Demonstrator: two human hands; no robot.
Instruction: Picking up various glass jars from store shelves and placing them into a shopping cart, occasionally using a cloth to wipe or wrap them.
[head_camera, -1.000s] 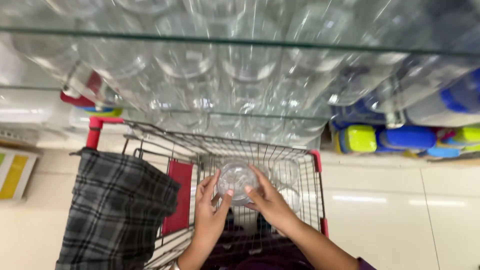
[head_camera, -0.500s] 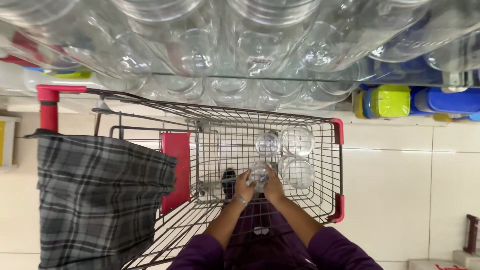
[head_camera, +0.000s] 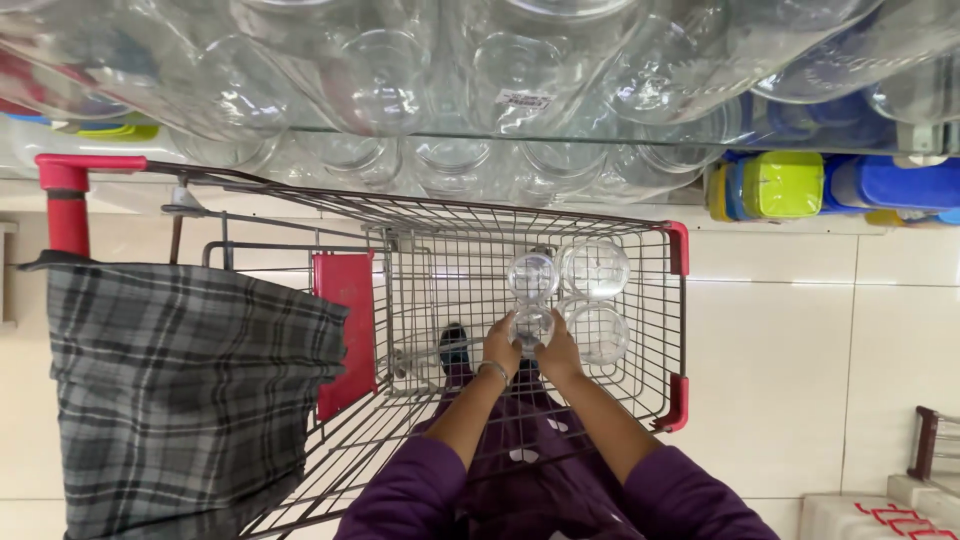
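Glass jar (head_camera: 531, 325): gripped between left hand (head_camera: 500, 345) and right hand (head_camera: 560, 352), low inside the shopping cart (head_camera: 672, 330), beside three jars (head_camera: 595, 268) already standing there. Lower it upright, clear of its neighbours, onto the wire floor. Plaid bag (head_camera: 180, 390) hangs at the handle; glassware shelf (head_camera: 430, 130) faces the cart; pale floor tiles (head_camera: 800, 350) below.

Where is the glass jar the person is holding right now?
In the head view, the glass jar sits low inside the wire shopping cart, held between the left hand and the right hand, right beside three other clear jars on the cart's right side.
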